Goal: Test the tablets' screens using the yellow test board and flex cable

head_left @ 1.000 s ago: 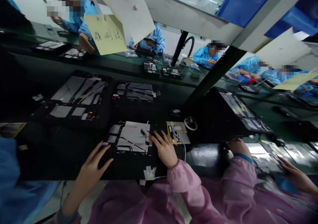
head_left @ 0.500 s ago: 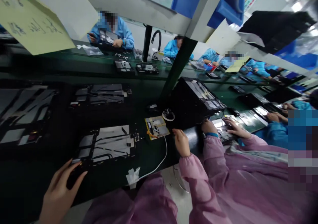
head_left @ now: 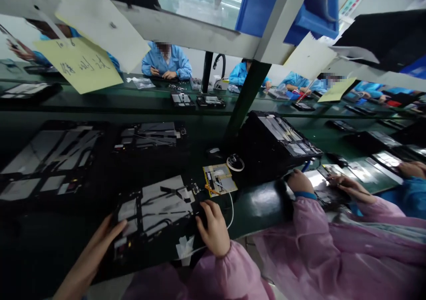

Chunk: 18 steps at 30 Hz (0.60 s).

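An opened tablet point(head_left: 166, 200), its grey internal plates and dark flex cables showing, lies on the dark green bench before me. My left hand point(head_left: 96, 251) grips its left edge, thumb over the top face and the other fingers partly hidden. At the opposite edge is my right hand point(head_left: 214, 226), its thumb and fingers closed on the right side. Just beyond that hand sits a flat yellow-edged battery pack point(head_left: 220, 180) with an orange flex and a white cable.
Stacks of opened tablets stand at left point(head_left: 56, 153), behind point(head_left: 149, 136) and right point(head_left: 282, 133). White tape point(head_left: 185, 249) holds the cable near the bench edge. A co-worker's pink sleeve point(head_left: 311, 220) is close on my right. Yellow paper notes point(head_left: 80, 65) hang from the shelf.
My right hand has come left from beside the battery pack onto the tablet's right edge. My left hand has closed in on the left edge. The camera view has shifted.
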Each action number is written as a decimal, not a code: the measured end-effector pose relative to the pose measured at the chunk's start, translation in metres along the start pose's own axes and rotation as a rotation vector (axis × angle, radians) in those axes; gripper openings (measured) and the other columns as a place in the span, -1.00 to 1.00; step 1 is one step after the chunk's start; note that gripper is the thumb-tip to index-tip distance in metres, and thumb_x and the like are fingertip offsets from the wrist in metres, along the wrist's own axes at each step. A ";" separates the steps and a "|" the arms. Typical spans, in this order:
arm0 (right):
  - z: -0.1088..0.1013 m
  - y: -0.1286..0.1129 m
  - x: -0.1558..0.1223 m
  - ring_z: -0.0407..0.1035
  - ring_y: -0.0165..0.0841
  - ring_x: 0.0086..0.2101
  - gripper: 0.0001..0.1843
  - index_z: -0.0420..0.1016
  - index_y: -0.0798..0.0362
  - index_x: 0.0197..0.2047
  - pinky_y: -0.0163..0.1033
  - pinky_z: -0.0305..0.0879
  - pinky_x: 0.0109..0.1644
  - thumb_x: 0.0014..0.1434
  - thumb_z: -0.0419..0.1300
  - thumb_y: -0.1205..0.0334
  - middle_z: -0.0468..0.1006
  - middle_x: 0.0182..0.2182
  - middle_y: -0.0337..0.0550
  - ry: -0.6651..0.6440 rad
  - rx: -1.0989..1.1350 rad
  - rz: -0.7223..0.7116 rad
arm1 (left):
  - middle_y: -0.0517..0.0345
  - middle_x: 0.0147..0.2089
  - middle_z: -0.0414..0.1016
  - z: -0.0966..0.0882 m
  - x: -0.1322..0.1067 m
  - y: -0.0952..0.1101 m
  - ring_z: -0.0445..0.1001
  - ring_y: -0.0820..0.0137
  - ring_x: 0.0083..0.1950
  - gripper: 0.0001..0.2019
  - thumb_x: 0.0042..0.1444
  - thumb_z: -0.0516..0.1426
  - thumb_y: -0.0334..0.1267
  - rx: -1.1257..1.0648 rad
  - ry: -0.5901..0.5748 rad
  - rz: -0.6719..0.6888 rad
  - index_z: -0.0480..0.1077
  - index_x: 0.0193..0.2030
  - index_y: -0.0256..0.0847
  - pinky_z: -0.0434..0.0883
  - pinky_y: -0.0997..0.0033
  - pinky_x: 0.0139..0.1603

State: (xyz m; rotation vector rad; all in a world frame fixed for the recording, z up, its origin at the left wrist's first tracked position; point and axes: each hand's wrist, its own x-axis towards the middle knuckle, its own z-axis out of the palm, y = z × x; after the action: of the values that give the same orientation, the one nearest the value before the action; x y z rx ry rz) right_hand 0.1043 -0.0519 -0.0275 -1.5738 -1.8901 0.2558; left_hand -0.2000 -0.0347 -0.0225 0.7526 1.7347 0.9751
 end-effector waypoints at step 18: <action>-0.052 0.008 0.253 0.50 -0.31 -0.21 -0.60 0.30 0.05 0.00 -0.22 0.47 -0.16 0.11 0.18 0.13 0.56 -0.17 -0.11 0.205 1.112 0.473 | -0.04 0.34 0.21 0.072 0.062 0.117 0.17 -0.03 0.34 -0.43 0.15 0.07 0.03 0.405 0.142 1.053 0.22 0.28 -0.10 0.13 -0.12 0.32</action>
State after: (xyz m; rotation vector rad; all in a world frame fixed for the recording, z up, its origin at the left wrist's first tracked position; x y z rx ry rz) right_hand 0.1260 0.1730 0.0986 -1.1226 -0.8577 1.0799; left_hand -0.1472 0.0935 0.0370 2.0139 1.6411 1.3694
